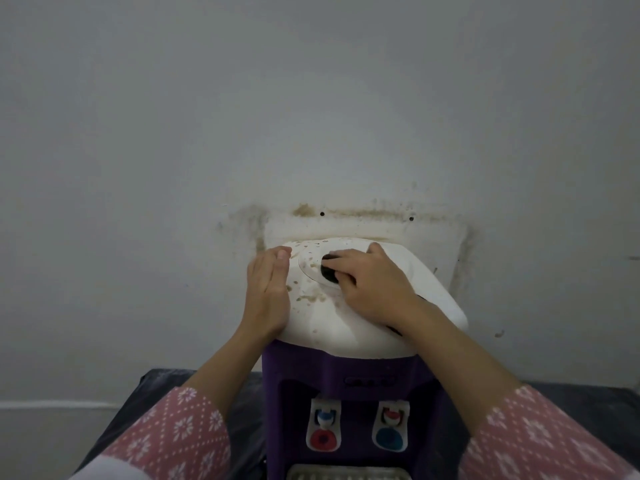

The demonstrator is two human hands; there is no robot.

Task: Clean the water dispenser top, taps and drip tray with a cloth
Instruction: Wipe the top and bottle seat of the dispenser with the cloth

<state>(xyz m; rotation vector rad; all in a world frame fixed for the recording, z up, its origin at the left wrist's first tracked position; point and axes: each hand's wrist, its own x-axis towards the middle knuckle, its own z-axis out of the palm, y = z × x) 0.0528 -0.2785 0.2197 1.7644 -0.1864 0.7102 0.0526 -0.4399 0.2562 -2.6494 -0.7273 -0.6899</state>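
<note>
The water dispenser has a white top speckled with brown stains and a purple body. My right hand lies on the middle of the top, its fingers curled over a dark cloth. Dark bits of the cloth also show under my wrist. My left hand rests flat against the top's left edge with straight fingers and holds nothing. Two white taps are on the front, one with a red lever and one with a blue lever. The drip tray shows at the bottom edge.
A grey wall stands right behind the dispenser, with brown stain marks and two small screw holes above the top. The dispenser stands on a dark surface. My pink patterned sleeves fill the lower corners.
</note>
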